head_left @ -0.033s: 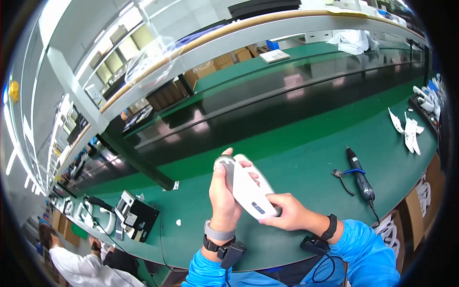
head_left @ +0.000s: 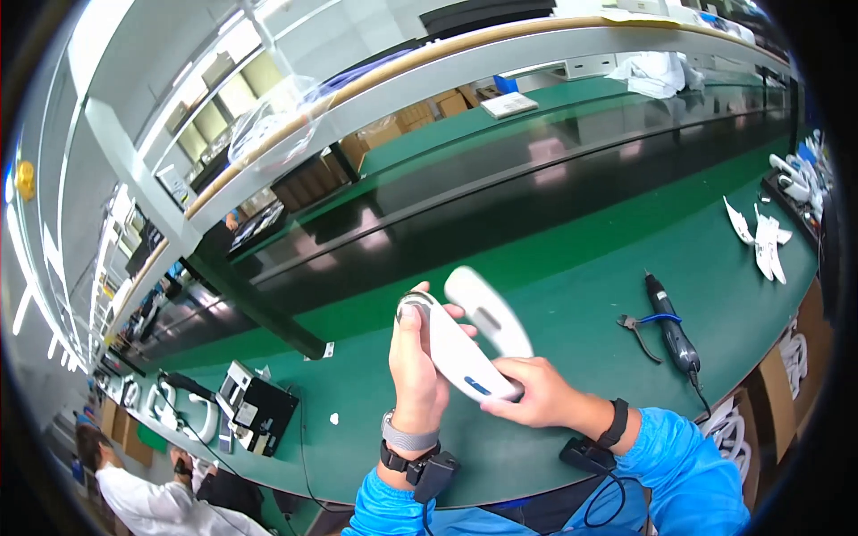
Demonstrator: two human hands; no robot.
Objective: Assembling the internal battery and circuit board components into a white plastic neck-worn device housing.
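Head view, left to right: left hand (head_left: 416,362) grips the white housing (head_left: 456,348) upright above the green surface (head_left: 572,295), thumb near its round end; right hand (head_left: 536,397) pinches the lower end, beside a loose white cover (head_left: 490,313) (blurred). Best kept steady, I judge, edges aligned before pressing. Cutters (head_left: 639,326) and a driver (head_left: 672,326) lie right.

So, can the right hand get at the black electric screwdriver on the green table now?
Probably not at once: the right hand grips the white curved device. The screwdriver lies uncovered on the table to its right, beside the pliers.
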